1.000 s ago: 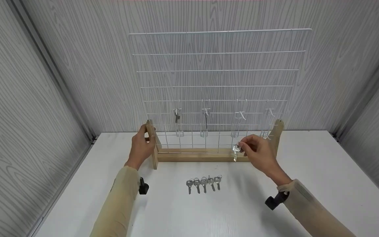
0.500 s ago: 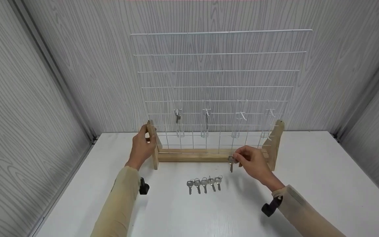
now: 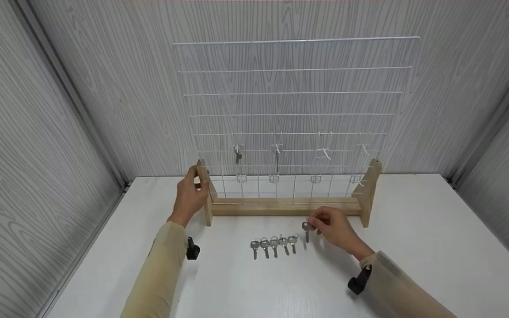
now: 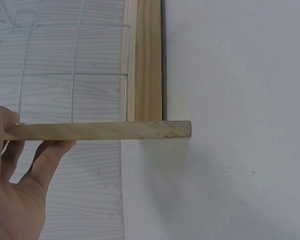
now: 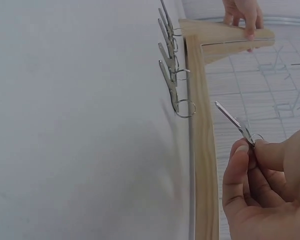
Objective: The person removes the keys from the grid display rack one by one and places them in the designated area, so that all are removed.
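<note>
My right hand [image 3: 335, 229] pinches a silver key [image 3: 306, 232] by its ring end, with the blade hanging down, in front of the rack's base. In the right wrist view that key [image 5: 235, 120] sticks out from between thumb and fingertips. My left hand [image 3: 190, 196] grips the upper part of the left wooden upright [image 3: 206, 194] of a white wire grid rack [image 3: 294, 92]. The left wrist view shows its fingers curled round the wooden side piece [image 4: 95, 131]. A row of several keys [image 3: 274, 246] with rings lies on the white table, just left of the held key.
White hooks [image 3: 325, 153] project from the grid. One key [image 3: 237, 155] hangs on the far left hook and another key [image 3: 277, 161] on the hook beside it. The right wooden upright [image 3: 370, 192] stands beyond my right hand. Grey wood-grain panels [image 3: 60, 132] enclose the table [image 3: 237, 287].
My right hand has moved down and left with the key, from before the grid to low over the table near the row of keys. The left hand stays on the upright.
</note>
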A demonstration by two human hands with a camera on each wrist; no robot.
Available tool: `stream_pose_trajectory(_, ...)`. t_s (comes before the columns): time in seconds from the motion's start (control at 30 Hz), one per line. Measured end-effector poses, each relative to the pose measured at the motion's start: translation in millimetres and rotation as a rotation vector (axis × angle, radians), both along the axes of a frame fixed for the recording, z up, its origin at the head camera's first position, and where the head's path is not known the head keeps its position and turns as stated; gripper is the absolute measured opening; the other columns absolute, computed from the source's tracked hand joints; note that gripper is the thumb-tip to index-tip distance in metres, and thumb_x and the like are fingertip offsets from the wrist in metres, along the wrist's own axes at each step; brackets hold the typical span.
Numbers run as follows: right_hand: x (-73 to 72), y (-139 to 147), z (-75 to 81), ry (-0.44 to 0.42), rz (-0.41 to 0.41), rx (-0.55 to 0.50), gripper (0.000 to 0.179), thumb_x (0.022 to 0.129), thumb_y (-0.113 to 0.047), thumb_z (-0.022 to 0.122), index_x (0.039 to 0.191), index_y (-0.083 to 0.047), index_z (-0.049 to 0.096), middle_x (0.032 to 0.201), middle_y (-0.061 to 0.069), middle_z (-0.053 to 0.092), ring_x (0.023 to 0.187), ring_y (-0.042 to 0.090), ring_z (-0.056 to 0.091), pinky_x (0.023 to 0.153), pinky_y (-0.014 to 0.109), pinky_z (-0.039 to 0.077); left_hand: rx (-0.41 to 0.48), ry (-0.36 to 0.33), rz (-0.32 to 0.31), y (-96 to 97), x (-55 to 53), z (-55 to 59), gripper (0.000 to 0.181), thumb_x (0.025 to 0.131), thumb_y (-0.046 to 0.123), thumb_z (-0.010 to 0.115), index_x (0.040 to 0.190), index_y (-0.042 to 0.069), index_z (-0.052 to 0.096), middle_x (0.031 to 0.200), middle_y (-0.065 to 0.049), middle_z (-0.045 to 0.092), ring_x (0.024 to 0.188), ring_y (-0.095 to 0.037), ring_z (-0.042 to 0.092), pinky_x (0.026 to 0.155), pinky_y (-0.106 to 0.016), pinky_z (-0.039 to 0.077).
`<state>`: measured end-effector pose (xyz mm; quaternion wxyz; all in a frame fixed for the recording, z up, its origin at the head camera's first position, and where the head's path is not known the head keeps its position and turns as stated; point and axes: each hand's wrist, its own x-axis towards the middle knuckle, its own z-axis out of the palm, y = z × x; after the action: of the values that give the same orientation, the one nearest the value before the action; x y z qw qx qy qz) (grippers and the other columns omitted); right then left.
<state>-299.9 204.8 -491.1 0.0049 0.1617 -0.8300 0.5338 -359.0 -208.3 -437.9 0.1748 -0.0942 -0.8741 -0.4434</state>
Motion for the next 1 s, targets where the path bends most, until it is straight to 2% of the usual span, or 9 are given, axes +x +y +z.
stream_pose_trajectory(0.17,-2.2,0,-5.8,-0.027,0.013,0.026,0.007,0.105,-0.007,0.068,0.105,-0.002,0.072,0.096,0.011,0.076,0.086,0.021,0.070,0.071,0.027,0.062,0.006,0.005,-0.003,0.5,1.2,1.8,0.049,0.110,0.015,0.054,0.156,0.002,0.045,0.148,-0.021,0.059,0.117,-0.043,0.072,0.095,-0.051,0.065)
stream_pose_trajectory(0.43,-3.3,0,-10.7,-0.024,0.053,0.068,0.008,0.104,-0.006,0.068,0.102,-0.001,0.074,0.094,0.012,0.075,0.082,0.018,0.068,0.066,0.023,0.059,0.004,-0.013,-0.001,0.5,0.6,1.6,0.052,0.111,0.016,0.054,0.159,0.002,0.041,0.151,-0.020,0.058,0.120,-0.043,0.070,0.098,-0.051,0.064)
stream_pose_trajectory(0.77,-3.5,-3,-14.2,-0.080,0.072,0.135,0.008,0.104,-0.009,0.069,0.100,-0.003,0.074,0.092,0.008,0.075,0.078,0.017,0.066,0.061,0.021,0.055,0.007,-0.028,0.009,1.9,1.4,2.2,0.049,0.111,0.016,0.053,0.157,0.004,0.043,0.151,-0.019,0.057,0.121,-0.042,0.070,0.097,-0.051,0.065)
stream_pose_trajectory(1.0,-4.0,-8,-12.9,-0.068,0.054,0.206,0.006,0.103,-0.006,0.070,0.098,-0.005,0.073,0.089,0.006,0.073,0.074,0.013,0.063,0.057,0.020,0.052,-0.007,-0.001,0.009,1.7,0.6,0.2,0.049,0.110,0.015,0.053,0.156,0.002,0.044,0.148,-0.020,0.060,0.117,-0.042,0.071,0.094,-0.051,0.065)
